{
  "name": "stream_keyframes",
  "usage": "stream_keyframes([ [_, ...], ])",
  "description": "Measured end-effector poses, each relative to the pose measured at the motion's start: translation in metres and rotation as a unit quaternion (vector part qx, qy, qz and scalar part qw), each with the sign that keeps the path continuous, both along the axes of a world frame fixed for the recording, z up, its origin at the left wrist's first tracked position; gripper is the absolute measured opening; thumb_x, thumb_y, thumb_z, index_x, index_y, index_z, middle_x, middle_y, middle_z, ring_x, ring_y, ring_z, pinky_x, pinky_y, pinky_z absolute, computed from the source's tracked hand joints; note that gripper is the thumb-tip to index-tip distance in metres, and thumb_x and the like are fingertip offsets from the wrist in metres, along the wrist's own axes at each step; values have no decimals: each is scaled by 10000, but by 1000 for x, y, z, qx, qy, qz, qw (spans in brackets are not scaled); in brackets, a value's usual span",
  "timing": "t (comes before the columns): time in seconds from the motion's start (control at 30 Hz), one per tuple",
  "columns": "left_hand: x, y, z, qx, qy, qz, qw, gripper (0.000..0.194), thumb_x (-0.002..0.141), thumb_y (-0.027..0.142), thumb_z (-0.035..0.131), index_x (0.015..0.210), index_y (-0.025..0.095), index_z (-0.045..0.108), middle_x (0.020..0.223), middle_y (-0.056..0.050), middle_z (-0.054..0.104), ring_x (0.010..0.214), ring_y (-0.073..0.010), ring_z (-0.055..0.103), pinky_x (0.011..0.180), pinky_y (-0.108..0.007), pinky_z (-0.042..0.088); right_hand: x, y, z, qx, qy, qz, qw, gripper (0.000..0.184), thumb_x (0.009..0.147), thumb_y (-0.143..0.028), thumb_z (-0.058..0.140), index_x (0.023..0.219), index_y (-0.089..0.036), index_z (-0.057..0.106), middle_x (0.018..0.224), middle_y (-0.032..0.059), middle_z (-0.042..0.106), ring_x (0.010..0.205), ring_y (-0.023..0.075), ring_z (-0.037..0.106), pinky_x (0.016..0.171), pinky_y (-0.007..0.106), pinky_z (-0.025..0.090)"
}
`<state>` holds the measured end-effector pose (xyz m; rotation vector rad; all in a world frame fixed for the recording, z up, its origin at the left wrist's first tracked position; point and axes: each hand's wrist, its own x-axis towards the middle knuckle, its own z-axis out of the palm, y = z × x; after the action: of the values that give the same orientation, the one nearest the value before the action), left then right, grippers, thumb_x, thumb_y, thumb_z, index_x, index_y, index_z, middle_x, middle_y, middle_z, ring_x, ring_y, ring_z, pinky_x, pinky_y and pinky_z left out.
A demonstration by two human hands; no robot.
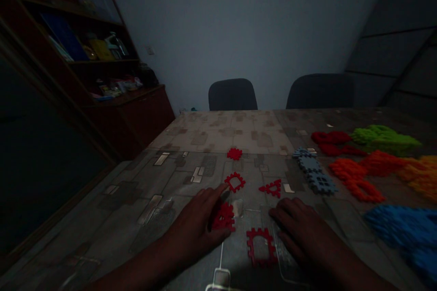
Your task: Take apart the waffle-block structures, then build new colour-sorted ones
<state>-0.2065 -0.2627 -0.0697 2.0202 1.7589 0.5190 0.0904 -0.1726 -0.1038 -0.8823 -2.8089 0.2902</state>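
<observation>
A patterned cover (218,129) of outlined, overlapping rectangles dresses the surface (133,195), paler across the far part and darker nearer. Down the middle lie red interlocking pieces with toothed edges: a solid piece (234,153) farthest off, then an open ring-shaped piece (242,183), and to its right a triangular piece (279,188) with a cut-out. Nearer are a partly hidden chunky piece (227,217) and a square frame (251,245) with an arched opening. Farther right, a grey-blue strip of linked pieces (309,163) runs slantwise. Beyond it spread heaps: dark red (329,137), lime green (382,138), orange (355,177), yellow-orange (423,173) and, nearest, blue (406,225).
</observation>
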Motion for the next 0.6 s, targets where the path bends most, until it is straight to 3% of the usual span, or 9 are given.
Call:
stream_keyframes([
  [0.13,-7,-5,1,1,-22,-32,999,868,854,268,740,1566,358,252,1505,-79,468,1339,-321,473,1130,-500,399,-1,-1,2,12,-9,-5,1000,334,862,-116,578,1174,-219,642,1121,113,642,996,293,592,817,435,499],
  [0.4,-8,-5,21,26,-34,-136,990,880,873,149,684,1561,405,198,1475,-44,497,1302,-300,501,1119,-460,429,0,-1,2,12,2,-4,1000,351,853,-103,573,1174,-226,648,1114,104,651,988,276,595,816,416,495],
  [0.6,-8,-2,22,25,-35,-145,988,840,877,167,699,1543,409,247,1464,-36,506,1289,-300,503,1110,-455,422,0,-1,2,12,3,-1,1000,351,857,-108,577,1183,-220,643,1118,113,649,986,285,592,813,425,493],
])
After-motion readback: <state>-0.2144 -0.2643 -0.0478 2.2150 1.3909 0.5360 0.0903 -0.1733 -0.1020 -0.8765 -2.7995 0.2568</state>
